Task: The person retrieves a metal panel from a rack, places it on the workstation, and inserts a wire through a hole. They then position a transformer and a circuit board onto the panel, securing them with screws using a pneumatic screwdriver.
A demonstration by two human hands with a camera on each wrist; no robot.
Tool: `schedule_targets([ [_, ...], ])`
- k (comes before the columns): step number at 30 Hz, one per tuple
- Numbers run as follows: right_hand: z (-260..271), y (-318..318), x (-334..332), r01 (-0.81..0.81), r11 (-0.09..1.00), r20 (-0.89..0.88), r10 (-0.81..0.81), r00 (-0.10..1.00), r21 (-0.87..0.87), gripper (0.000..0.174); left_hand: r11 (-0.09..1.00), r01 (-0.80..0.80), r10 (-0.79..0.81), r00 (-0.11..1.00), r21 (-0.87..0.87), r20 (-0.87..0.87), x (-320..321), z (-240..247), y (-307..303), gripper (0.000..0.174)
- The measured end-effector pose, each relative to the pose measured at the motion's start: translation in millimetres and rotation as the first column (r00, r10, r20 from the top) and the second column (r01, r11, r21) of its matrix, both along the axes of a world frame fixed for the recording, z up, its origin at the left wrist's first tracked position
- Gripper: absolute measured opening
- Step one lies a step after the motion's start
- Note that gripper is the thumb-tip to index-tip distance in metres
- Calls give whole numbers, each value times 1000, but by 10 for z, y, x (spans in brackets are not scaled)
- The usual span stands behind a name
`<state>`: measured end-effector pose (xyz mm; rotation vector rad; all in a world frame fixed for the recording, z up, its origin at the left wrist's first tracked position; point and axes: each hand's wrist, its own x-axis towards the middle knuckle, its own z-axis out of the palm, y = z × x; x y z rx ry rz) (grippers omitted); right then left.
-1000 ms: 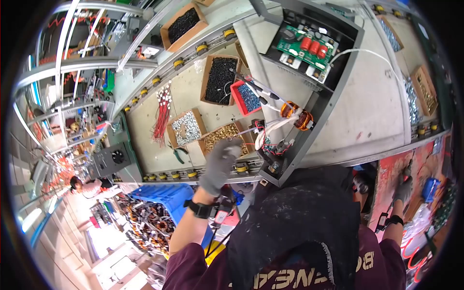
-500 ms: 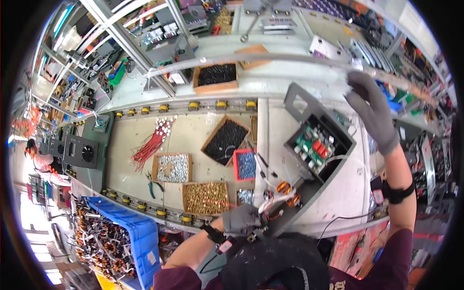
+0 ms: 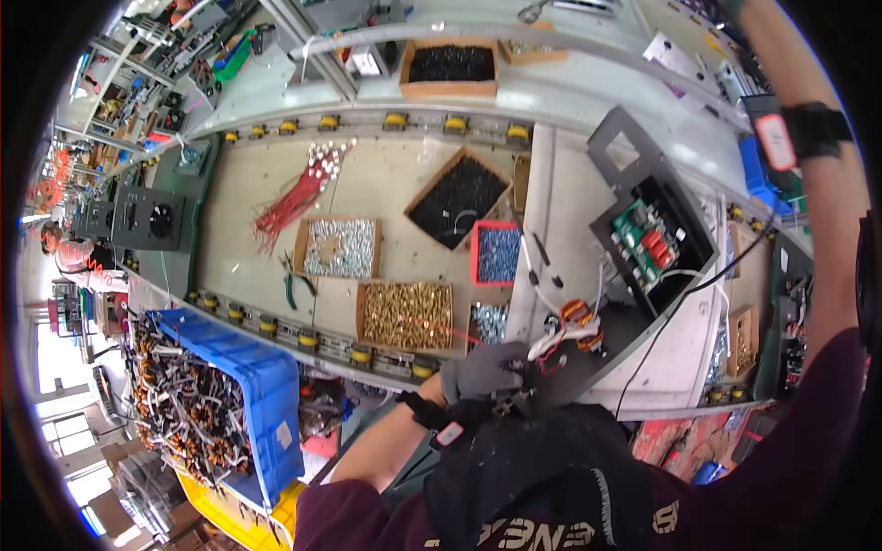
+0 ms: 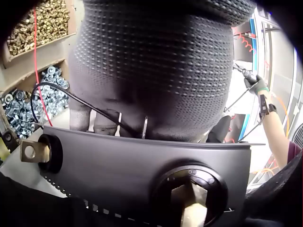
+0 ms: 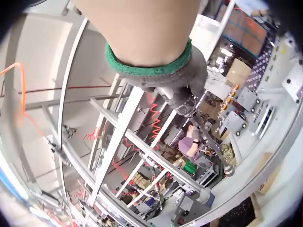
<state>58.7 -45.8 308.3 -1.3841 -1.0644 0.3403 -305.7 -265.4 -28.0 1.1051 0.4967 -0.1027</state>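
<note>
My left hand (image 3: 485, 371), in a grey glove, is at the near corner of an open grey metal case (image 3: 675, 253). In the left wrist view its fingers (image 4: 105, 124) reach behind the case's end panel (image 4: 113, 158), hiding the fingertips. Two brass terminals (image 4: 190, 198) stick out of that panel, and a thin black wire (image 4: 87, 105) runs in between the fingers. Beside the hand lies a copper-wound coil (image 3: 579, 317) with white leads. My right hand (image 5: 184, 82) is raised at the upper right, gripping a grey metal tool (image 5: 187, 107); I cannot tell its kind.
Boxes of brass fasteners (image 3: 409, 315), silver parts (image 3: 340, 248), black screws (image 3: 459, 197) and blue parts (image 3: 497, 254) stand left of the case. Green pliers (image 3: 296, 283) lie nearby. A metal rail (image 3: 404, 35) crosses overhead. A blue crate (image 3: 271, 404) stands at lower left.
My right hand has risen from low on the right, past the case, to the top right and now holds a tool. My left hand has moved from beside the brass fasteners to the case's near corner.
</note>
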Motion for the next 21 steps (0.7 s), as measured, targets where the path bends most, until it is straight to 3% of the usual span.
schedule_targets([
  [2, 196, -461, -102, 41, 999, 161, -45, 986, 33, 29, 996, 0, 6, 998, -85, 68, -2, 15, 62, 35],
  [4, 267, -881, -185, -8, 996, 149, -5, 989, 89, 29, 993, -38, 47, 996, -109, 78, 69, 152, -2, 35],
  [6, 298, -1294, -240, -61, 989, 93, 48, 994, 136, 30, 920, -166, 158, 986, 356, 53, 182, 233, -100, 33],
  [7, 284, -1494, -268, -93, 983, 47, 87, 995, 158, 30, 925, -161, 156, 987, 345, 43, 209, 270, -96, 33],
  [9, 180, -1863, -282, -145, 971, -77, 162, 984, 192, 31, 830, -112, 186, 979, 546, -81, 222, 317, -111, 32],
  [11, -22, -2212, -260, -187, 957, -228, 237, 944, 220, 31, 946, -247, 289, 936, 210, -202, 250, 316, -161, 37],
  [14, -508, -2633, -90, -211, 955, -491, 289, 822, 208, 32, 922, -336, 368, 915, 191, -165, 195, -29, -218, 49],
  [16, -1053, -2949, 267, -271, 959, -700, 252, 668, 86, 39, 928, -332, 358, 919, 167, -165, 182, -92, -205, 55],
  [20, -1847, -3166, 357, -260, 944, -796, 313, 518, 202, 36, 942, -250, 308, 909, 223, -281, 182, -47, -197, 57],
  [21, -1958, -3165, 310, -196, 961, -828, 270, 492, 197, 29, 944, -260, 313, 901, 203, -301, 180, -72, -220, 57],
])
